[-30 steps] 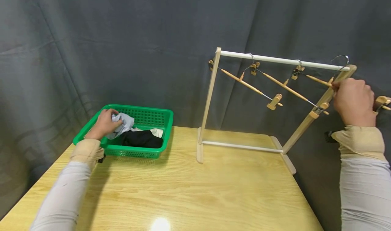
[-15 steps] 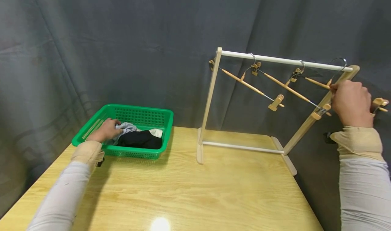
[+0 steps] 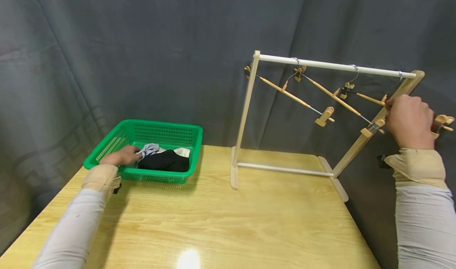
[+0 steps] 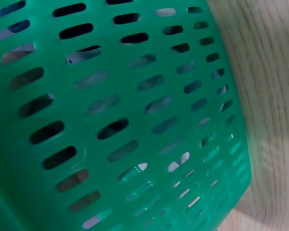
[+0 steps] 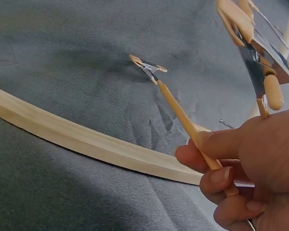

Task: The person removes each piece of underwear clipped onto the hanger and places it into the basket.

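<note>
In the head view my right hand (image 3: 409, 120) grips the wooden bar of a clip hanger (image 3: 370, 99) at the right end of the rack. Thumb and fingers wrap that bar (image 5: 183, 113) in the right wrist view. The hanger's metal hook (image 3: 400, 76) is at the white rail. My left hand (image 3: 122, 156) is down inside the green basket (image 3: 197, 142), fingertips at a light blue-grey cloth (image 3: 147, 149); I cannot tell whether they pinch it. Only the perforated basket wall (image 4: 135, 106) fills most of the left wrist view, hiding that hand.
Two more clip hangers, a left one (image 3: 295, 99) and a middle one (image 3: 327, 91), hang from the rail (image 3: 331, 65) of the wooden rack. Black cloth (image 3: 165, 161) and white cloth (image 3: 182, 152) lie in the basket. A grey curtain (image 3: 160, 63) stands behind the table (image 3: 213, 221).
My left hand has lowered into the basket, and the blue-grey cloth it had lifted has sunk down with it. The right hanger's hook has dropped from above the rail onto it.
</note>
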The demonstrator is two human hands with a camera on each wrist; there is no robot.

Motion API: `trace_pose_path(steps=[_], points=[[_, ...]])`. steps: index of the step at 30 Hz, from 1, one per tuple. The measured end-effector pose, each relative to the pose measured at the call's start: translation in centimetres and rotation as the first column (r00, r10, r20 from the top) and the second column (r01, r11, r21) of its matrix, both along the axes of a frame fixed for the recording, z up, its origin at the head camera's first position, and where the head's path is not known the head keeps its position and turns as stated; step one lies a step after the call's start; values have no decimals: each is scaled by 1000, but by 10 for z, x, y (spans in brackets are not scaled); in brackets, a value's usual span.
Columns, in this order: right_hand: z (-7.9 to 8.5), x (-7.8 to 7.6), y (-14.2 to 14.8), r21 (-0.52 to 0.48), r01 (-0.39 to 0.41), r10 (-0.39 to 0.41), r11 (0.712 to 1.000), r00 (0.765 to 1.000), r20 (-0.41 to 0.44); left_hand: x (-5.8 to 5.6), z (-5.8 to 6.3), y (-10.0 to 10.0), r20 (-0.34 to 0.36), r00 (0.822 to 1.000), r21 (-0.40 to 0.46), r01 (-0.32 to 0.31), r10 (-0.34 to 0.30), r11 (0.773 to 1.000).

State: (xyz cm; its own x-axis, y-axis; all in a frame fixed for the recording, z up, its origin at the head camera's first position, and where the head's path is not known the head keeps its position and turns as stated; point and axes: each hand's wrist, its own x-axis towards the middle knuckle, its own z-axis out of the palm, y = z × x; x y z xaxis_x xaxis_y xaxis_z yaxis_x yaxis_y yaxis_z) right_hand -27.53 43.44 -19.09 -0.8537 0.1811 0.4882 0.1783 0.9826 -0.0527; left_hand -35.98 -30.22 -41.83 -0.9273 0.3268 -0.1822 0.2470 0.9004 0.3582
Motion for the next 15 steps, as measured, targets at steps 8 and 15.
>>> trace_pose_path(steps=[8,15], points=[[2,8,-5,-1,34,-34,999,999,29,6,-2,-1,94,995,-6,-17,18,1000],[1,13,-8,-1,58,-58,998,997,51,6,-4,-1,117,992,-11,-41,42,999]])
